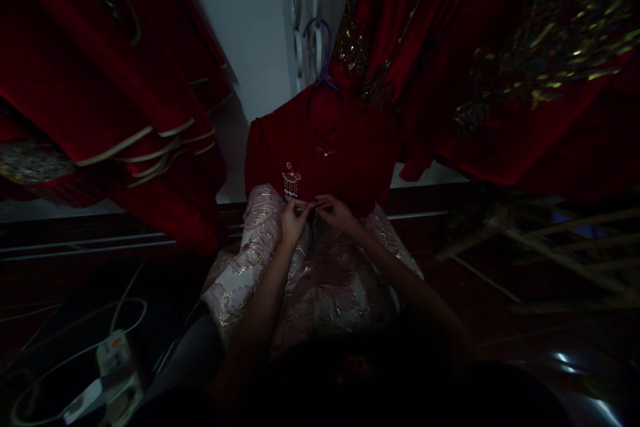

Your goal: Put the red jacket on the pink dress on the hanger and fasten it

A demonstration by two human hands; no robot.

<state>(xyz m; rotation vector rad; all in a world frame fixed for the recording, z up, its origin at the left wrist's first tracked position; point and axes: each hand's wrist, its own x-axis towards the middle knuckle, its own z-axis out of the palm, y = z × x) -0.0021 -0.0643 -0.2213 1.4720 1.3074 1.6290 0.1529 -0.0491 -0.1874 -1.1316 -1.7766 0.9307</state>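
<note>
A red velvet jacket (pixel 345 153) hangs in front of me on a blue hanger (pixel 320 53), over a pale pink and gold brocade skirt (pixel 315 280). A beaded tassel ornament (pixel 291 181) hangs on the jacket's left side. My left hand (pixel 293 219) and my right hand (pixel 336 210) meet at the jacket's lower front edge. Both have their fingers pinched together at the hem. What they pinch is too small and dark to name.
Red garments with pale piping (pixel 125 113) hang at the left. Red garments with gold embroidery (pixel 540 60) hang at the right. A white power strip with cables (pixel 115 360) lies on the dark floor at lower left. A folded wooden rack (pixel 565 247) lies at right.
</note>
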